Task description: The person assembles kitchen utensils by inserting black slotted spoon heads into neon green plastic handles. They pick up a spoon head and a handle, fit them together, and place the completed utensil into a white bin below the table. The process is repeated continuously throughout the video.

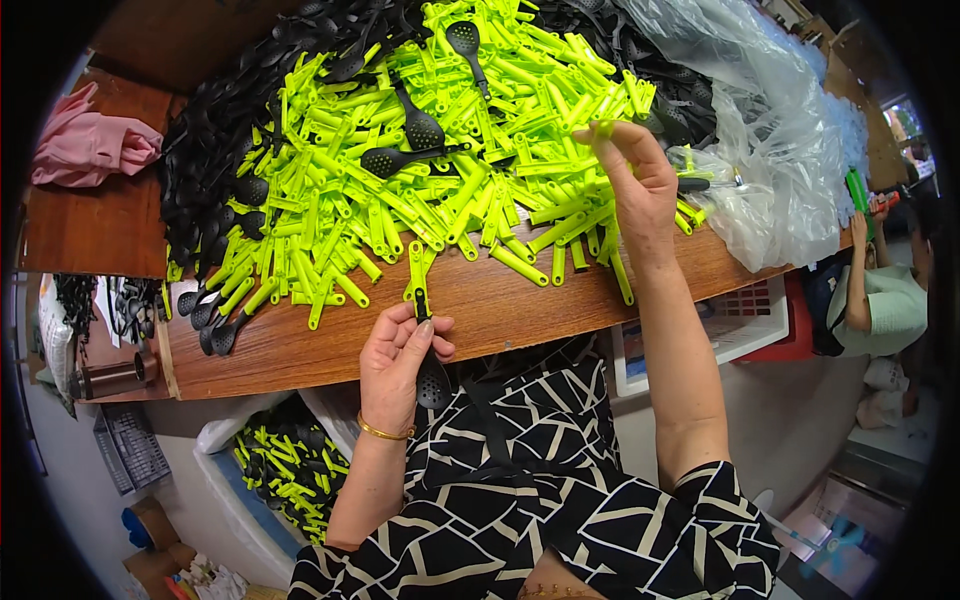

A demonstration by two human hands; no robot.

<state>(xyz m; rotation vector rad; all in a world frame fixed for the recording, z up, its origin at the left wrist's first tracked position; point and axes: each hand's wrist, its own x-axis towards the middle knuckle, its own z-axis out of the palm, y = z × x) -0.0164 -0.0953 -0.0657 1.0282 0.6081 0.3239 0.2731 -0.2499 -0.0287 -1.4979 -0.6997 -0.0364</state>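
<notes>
My left hand (395, 360) is closed around the neck of a black perforated spoon (433, 385), its head hanging below my fingers. A lime-green handle piece (417, 262) stands up from the spoon's shaft, apparently over its end. Raised over the right side of the pile, my right hand (645, 185) has thumb and forefinger pinched together. A bit of lime-green plastic shows at those fingertips; most of it is hidden. In front of both hands lies a large heap of lime-green handle pieces (340, 200), with several loose black perforated spoons on top, one (420, 128) near the middle.
More black spoons (205, 150) are heaped at the left. Several green-handled spoons (222, 325) lie at the wooden table's (330, 350) left front. Clear plastic sheeting (780, 120) covers the right. A bin (285, 470) of green-handled utensils stands below left; a white crate (740, 325) sits under the table.
</notes>
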